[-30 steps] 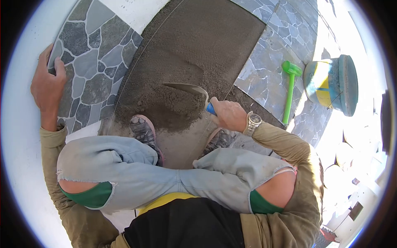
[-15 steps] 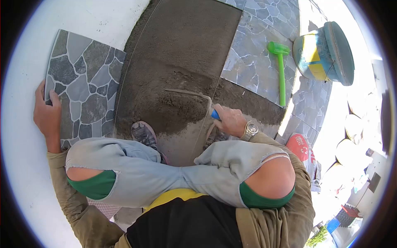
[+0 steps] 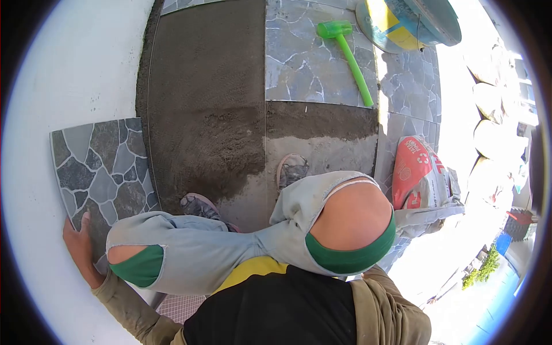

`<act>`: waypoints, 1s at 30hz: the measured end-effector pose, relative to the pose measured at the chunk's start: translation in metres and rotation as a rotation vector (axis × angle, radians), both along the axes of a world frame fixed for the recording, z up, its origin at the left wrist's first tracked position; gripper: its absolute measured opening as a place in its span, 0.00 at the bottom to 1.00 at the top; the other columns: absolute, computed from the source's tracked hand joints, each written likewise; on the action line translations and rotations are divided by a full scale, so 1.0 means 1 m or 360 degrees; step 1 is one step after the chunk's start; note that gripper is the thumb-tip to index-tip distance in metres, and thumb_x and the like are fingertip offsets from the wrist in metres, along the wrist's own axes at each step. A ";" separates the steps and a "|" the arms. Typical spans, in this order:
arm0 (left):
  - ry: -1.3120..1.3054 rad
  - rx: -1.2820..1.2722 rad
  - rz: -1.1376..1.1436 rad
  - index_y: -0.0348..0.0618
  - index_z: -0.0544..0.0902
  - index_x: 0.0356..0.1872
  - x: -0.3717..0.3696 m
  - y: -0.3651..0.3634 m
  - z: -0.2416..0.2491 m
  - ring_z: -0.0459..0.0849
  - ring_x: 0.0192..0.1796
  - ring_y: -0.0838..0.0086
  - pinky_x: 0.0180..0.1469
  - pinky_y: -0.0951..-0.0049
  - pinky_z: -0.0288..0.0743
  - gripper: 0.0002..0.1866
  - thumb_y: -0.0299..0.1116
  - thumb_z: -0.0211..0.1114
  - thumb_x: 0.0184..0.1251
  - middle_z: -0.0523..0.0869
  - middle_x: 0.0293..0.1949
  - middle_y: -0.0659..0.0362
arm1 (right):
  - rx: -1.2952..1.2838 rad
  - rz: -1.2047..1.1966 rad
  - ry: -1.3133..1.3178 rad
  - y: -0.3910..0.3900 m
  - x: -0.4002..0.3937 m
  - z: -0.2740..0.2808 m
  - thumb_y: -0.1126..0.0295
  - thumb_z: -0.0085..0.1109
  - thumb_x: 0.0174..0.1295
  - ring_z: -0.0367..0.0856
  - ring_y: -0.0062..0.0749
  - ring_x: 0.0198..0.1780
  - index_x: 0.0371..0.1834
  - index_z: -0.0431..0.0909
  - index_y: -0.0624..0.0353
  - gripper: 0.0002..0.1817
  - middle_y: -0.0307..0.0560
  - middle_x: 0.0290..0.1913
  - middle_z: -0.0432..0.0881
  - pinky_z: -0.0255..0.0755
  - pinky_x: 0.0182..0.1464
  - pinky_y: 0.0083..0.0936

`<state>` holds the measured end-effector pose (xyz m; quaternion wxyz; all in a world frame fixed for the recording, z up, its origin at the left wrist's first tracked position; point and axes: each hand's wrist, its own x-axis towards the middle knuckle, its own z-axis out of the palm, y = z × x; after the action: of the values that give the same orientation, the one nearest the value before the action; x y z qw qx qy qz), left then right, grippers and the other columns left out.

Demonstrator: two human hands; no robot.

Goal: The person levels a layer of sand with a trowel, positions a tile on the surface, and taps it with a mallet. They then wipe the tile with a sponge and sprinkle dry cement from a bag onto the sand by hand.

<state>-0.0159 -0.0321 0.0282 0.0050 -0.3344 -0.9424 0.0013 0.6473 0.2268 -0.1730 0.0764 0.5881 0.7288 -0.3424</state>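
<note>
My left hand (image 3: pixel 80 247) holds the lower left edge of a grey stone-patterned tile (image 3: pixel 103 167), with the thumb on its face and the fingers at its side. The tile leans by the white wall (image 3: pixel 86 75), beside my knee. My right hand is out of sight; its sleeve (image 3: pixel 385 282) runs down behind my right knee. Dark, damp mortar (image 3: pixel 213 75) lies between my shoes and beyond them, rough and heaped near the middle. A thin string line crosses it. The trowel is not visible.
A green mallet (image 3: pixel 352 60) lies on laid tiles (image 3: pixel 293 63) ahead. A blue-grey bucket (image 3: pixel 411 23) stands at the upper right. A red and white sack (image 3: pixel 417 172) lies right of my knee. Several stones (image 3: pixel 491 138) line the far right.
My right hand, with the blue-handled trowel, has left the mortar and gone out of view. The view has turned and shifted. My left hand still holds the tile.
</note>
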 end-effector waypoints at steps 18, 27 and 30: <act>-0.0220 0.0852 0.0073 0.35 0.87 0.47 0.069 0.058 0.140 0.78 0.37 0.81 0.42 0.77 0.72 0.15 0.36 0.71 0.67 0.87 0.35 0.63 | -0.0203 0.0933 -0.0001 0.074 -0.147 -0.025 0.58 0.60 0.56 0.84 0.62 0.36 0.28 0.82 0.61 0.15 0.61 0.29 0.83 0.77 0.41 0.49; -0.0715 0.1810 -0.0368 0.37 0.88 0.44 0.073 0.178 0.105 0.75 0.37 0.84 0.42 0.79 0.68 0.10 0.34 0.72 0.68 0.85 0.34 0.67 | -0.1983 0.0029 0.1870 0.054 -0.378 -0.011 0.59 0.51 0.76 0.80 0.38 0.57 0.70 0.66 0.66 0.27 0.55 0.61 0.78 0.77 0.59 0.41; -0.0933 0.2007 -0.0357 0.38 0.88 0.42 0.078 0.203 0.079 0.75 0.39 0.84 0.44 0.80 0.68 0.09 0.34 0.72 0.69 0.85 0.34 0.68 | -0.2140 -0.0241 0.2361 0.072 -0.378 0.016 0.59 0.50 0.77 0.74 0.42 0.66 0.73 0.61 0.66 0.29 0.54 0.66 0.74 0.68 0.68 0.50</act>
<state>0.0620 0.1707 0.1070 -0.0563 -0.3496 -0.6858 -0.6358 0.2689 0.2992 -0.1573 -0.1028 0.1055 0.2080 -0.9670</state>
